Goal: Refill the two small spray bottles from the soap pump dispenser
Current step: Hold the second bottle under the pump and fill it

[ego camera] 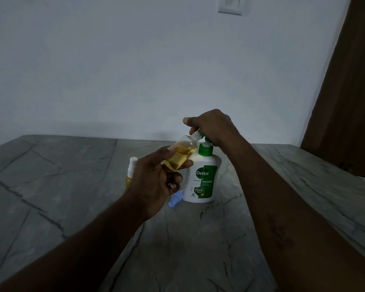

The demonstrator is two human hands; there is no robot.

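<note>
My left hand [154, 180] grips a small clear spray bottle [182, 155], uncapped, tilted and partly filled with amber liquid. Its open neck sits right at the green spout of the white soap pump dispenser [202, 180], which stands on the table. My right hand [211, 127] lies over the green pump head, fingers curled round it. A second small spray bottle [131, 172] with a white cap and yellow liquid stands behind my left hand, mostly hidden. A light blue spray cap [175, 200] lies on the table by the dispenser's base.
A grey marble-pattern table [72, 186] runs up to a white wall [135, 70]. A brown wooden door [350, 91] stands at the right. A white wall switch [230, 5] is high up.
</note>
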